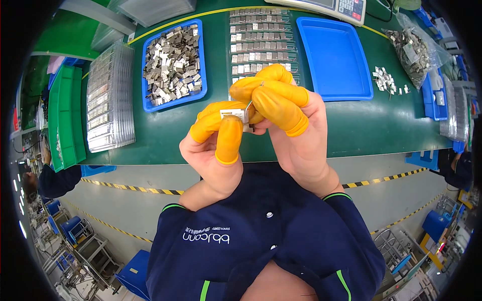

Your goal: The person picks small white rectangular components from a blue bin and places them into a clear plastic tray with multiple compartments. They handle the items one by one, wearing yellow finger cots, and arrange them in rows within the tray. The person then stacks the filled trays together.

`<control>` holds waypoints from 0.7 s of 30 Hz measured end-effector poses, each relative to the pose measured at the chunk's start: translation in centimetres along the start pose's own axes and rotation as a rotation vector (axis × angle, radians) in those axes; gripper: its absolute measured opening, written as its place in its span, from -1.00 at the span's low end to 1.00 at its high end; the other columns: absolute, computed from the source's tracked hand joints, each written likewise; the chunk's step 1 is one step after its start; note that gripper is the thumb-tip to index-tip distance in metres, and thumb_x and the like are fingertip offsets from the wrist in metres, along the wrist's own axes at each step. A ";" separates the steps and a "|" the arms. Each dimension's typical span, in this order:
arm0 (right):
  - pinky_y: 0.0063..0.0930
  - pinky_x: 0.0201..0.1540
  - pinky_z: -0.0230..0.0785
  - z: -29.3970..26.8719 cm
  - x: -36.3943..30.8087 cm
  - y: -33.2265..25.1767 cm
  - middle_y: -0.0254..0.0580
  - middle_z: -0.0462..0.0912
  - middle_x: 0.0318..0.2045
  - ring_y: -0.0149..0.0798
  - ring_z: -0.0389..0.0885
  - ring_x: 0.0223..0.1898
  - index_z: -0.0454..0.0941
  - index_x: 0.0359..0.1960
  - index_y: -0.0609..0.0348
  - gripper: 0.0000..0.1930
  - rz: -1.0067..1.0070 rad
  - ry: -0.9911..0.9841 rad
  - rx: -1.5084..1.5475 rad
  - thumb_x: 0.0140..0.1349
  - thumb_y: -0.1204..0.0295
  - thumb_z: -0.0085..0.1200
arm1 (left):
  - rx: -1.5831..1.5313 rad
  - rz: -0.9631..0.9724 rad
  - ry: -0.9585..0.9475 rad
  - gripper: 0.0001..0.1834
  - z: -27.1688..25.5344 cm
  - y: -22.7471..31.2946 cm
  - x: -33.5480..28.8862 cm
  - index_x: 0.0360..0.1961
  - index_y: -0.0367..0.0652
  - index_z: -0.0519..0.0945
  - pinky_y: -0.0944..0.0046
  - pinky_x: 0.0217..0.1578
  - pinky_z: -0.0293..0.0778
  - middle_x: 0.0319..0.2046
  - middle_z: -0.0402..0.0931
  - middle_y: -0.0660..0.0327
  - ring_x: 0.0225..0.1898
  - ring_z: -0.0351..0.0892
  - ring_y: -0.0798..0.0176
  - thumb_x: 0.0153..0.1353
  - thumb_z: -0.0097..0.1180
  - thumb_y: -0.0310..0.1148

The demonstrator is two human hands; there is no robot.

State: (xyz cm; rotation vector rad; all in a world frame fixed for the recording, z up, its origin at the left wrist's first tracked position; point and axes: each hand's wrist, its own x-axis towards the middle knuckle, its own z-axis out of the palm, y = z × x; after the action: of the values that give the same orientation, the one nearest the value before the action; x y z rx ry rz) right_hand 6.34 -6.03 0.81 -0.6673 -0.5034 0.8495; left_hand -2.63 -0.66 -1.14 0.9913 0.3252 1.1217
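Note:
Yellow finger cots cover the fingertips of both hands, which are raised together over the near edge of the table. My left hand (217, 138) pinches a small white and metal connector (231, 114) between thumb and fingers. Right beside it, my right hand (286, 103) has thumb and forefinger pressed together on a thin bent metal piece (248, 106). That piece reaches down to the connector's right end; whether it is a wire or a small tool I cannot tell. Behind the hands lie rows of similar connectors (258, 36), their lower rows partly hidden by my right fingers.
A blue tray (201, 60) heaped with connectors is left of the rows, a bare blue tray (334, 60) right. Farther right are loose white connectors (384, 80) and a plastic bag (414, 57) of parts. Stacked clear trays (110, 98), a green bin (68, 118) and a scale (346, 9) also stand there.

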 end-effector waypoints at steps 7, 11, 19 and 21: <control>-0.60 -0.36 0.33 0.4 -0.2 0.4 -0.17 0.48 -0.36 -0.37 0.47 -0.38 0.50 -0.31 0.33 -0.83 -0.078 0.013 0.014 0.03 0.55 0.01 | 0.073 0.033 -0.026 -0.78 -1.2 -0.9 -0.4 -0.28 -0.27 0.44 0.35 -0.41 0.42 -0.30 0.44 0.14 -0.34 0.46 0.27 0.06 0.03 -0.38; -0.61 -0.30 0.32 0.8 0.0 -0.1 -0.18 0.46 -0.33 -0.38 0.45 -0.33 0.51 -0.33 0.34 -0.85 -0.050 0.009 -0.002 0.02 0.62 0.00 | 0.120 0.056 -0.061 -0.72 -1.6 -0.7 -0.3 -0.25 -0.24 0.40 0.34 -0.43 0.41 -0.30 0.43 0.17 -0.33 0.45 0.26 0.10 -0.01 -0.26; -0.68 -0.50 0.29 0.0 0.0 0.2 -0.23 0.49 -0.39 -0.46 0.44 -0.49 0.52 -0.34 0.34 -0.80 0.037 -0.015 0.078 -0.01 0.64 -0.12 | 0.141 0.017 -0.041 -0.67 -1.6 -0.6 -0.6 -0.24 -0.24 0.38 0.31 -0.50 0.38 -0.29 0.42 0.15 -0.37 0.44 0.21 0.08 0.02 -0.22; -0.70 -0.53 0.27 0.0 0.1 0.2 -0.25 0.50 -0.41 -0.48 0.43 -0.52 0.52 -0.36 0.34 -0.80 0.033 -0.001 0.052 -0.01 0.63 -0.13 | 0.139 0.013 -0.048 -0.66 -1.6 -0.6 -0.6 -0.24 -0.25 0.38 0.30 -0.51 0.38 -0.29 0.42 0.13 -0.38 0.44 0.19 0.07 0.03 -0.20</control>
State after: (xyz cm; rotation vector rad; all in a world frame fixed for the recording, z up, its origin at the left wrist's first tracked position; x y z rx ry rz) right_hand 6.26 -5.87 0.71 -0.6285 -0.4709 0.8911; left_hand -3.55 -0.41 -2.65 1.1421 0.3623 1.0967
